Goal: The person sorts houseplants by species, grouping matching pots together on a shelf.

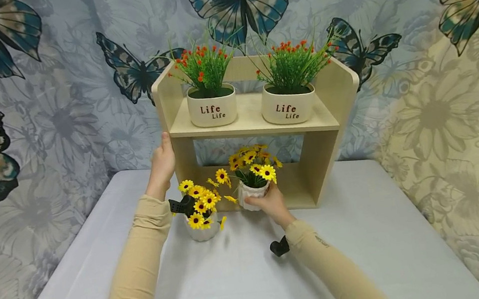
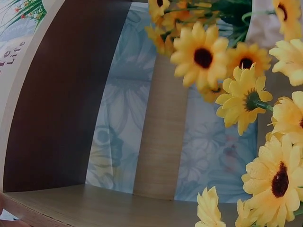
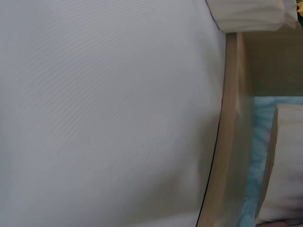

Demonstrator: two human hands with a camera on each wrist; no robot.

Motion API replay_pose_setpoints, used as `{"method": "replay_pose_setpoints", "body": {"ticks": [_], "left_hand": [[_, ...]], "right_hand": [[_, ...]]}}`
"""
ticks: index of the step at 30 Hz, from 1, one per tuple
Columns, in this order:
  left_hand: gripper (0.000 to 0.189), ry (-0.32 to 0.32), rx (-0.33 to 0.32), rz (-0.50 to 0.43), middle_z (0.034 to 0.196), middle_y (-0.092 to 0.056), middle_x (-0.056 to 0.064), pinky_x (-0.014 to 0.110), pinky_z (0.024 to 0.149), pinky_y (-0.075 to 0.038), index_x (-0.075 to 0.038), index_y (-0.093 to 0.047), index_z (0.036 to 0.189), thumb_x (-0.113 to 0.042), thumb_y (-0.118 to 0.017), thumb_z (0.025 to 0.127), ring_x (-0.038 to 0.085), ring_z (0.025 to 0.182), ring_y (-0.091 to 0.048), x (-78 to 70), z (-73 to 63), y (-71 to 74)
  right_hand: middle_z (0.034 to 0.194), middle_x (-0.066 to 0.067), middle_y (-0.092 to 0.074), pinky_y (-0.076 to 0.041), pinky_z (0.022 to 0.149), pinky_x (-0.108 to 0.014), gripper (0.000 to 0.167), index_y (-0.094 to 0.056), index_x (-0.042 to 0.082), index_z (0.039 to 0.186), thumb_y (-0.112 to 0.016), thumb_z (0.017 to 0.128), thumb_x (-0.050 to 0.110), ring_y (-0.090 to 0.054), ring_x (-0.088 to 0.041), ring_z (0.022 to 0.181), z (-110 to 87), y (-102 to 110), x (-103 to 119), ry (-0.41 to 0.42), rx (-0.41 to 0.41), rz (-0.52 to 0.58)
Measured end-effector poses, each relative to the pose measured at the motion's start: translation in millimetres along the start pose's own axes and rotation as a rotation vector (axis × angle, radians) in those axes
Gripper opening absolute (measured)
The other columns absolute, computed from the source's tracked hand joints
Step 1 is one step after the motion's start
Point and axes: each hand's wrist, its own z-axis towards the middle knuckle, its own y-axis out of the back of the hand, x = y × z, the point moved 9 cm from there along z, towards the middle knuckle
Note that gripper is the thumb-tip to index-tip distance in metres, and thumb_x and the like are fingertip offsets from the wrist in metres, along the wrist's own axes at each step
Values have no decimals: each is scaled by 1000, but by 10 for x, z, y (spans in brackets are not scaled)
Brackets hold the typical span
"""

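Note:
My left hand [image 1: 163,164] grips the left side panel of the pale wooden shelf [image 1: 255,128]; its thumb lies on the front edge and the other fingers are hidden. With my right hand [image 1: 273,204] I hold a white flowerpot [image 1: 247,196] of yellow daisies [image 1: 250,158] at the front of the lower compartment. In the right wrist view, that pot [image 3: 286,161] appears past the shelf's bottom edge, a sliver of finger below it. Another white pot [image 1: 202,231] with yellow daisies [image 1: 202,200] stands on the table, left of the held one.
Two white oval planters marked "Life", the left [image 1: 213,107] and the right [image 1: 289,105], stand on the upper board with red-flowered grass. The white-covered table [image 1: 221,288] runs back to a butterfly-print cloth [image 1: 77,90]. Black wrist devices show near both hands.

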Motion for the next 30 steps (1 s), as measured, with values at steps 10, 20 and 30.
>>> {"method": "replay_pose_setpoints", "body": {"ticks": [10, 20, 30], "left_hand": [[85, 10, -2, 5, 149, -20, 20, 49, 106, -19, -3, -22, 146, -65, -12, 90, 34, 133, -21, 30, -7, -18], [87, 25, -16, 26, 148, -20, 20, 52, 104, -22, -3, -22, 146, -67, -10, 89, 35, 131, -24, 50, 19, -13], [87, 21, -26, 36, 147, -22, 22, 52, 103, -22, -4, -23, 146, -67, -10, 88, 36, 129, -27, 62, 27, -5]], "right_hand": [[116, -12, -55, -44, 90, -38, 74, -41, 4, 129, -82, 69, 11, -53, -26, 107, 123, -227, 117, 89, -59, -3], [119, -17, -52, -42, 93, -39, 80, -36, 0, 130, -83, 67, 14, -51, -30, 111, 201, -411, 91, 36, -72, -69], [123, -20, -45, -41, 92, -42, 89, -29, -2, 135, -83, 67, 19, -45, -35, 114, 227, -490, 31, -19, -98, -102]]}}
